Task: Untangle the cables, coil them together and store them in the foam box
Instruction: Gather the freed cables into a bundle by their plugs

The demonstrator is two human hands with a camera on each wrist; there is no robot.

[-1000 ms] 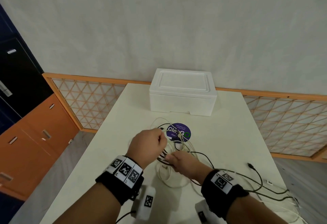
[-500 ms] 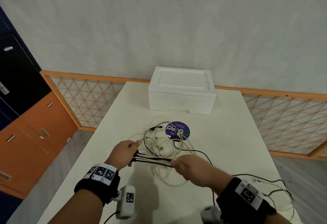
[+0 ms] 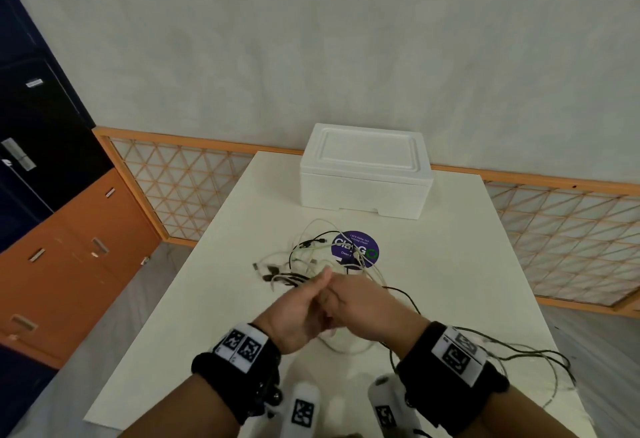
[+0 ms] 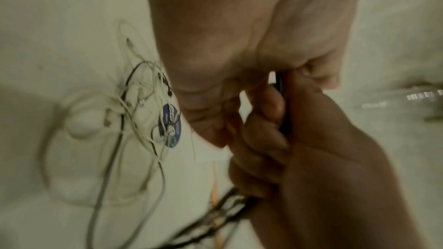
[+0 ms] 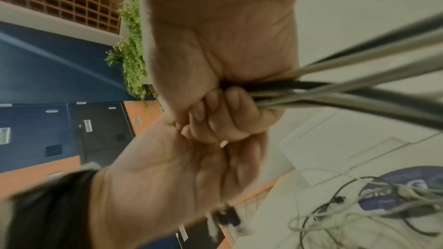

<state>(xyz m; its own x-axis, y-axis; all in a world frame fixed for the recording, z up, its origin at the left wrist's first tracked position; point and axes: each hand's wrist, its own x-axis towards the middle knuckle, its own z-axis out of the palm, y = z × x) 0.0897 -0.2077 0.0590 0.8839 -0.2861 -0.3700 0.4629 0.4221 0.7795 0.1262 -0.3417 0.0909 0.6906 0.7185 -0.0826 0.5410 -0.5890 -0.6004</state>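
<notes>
A tangle of black and white cables [image 3: 311, 259] lies mid-table. My right hand [image 3: 356, 309] grips a bundle of these cables [image 5: 335, 90], its fingers [image 5: 227, 113] curled round the strands. My left hand [image 3: 304, 306] is pressed against it, thumb up, and pinches a black cable [image 4: 279, 86] where the two hands meet. Short cable ends [image 3: 273, 275] stick out to the left of the hands. More strands [image 3: 519, 354] trail from behind the right wrist to the table's right edge. The white foam box [image 3: 363, 174] stands at the far end with its lid on.
A round purple sticker [image 3: 355, 252] lies under the tangle on the white table [image 3: 467, 264]. An orange lattice rail [image 3: 571, 237] runs behind the table, and orange cabinets [image 3: 69, 264] stand to the left. Cables hang over the near right corner.
Half a second ago the hands were apart with black strands stretched between them. Now the left hand has moved right to meet the right hand, folding those strands together.
</notes>
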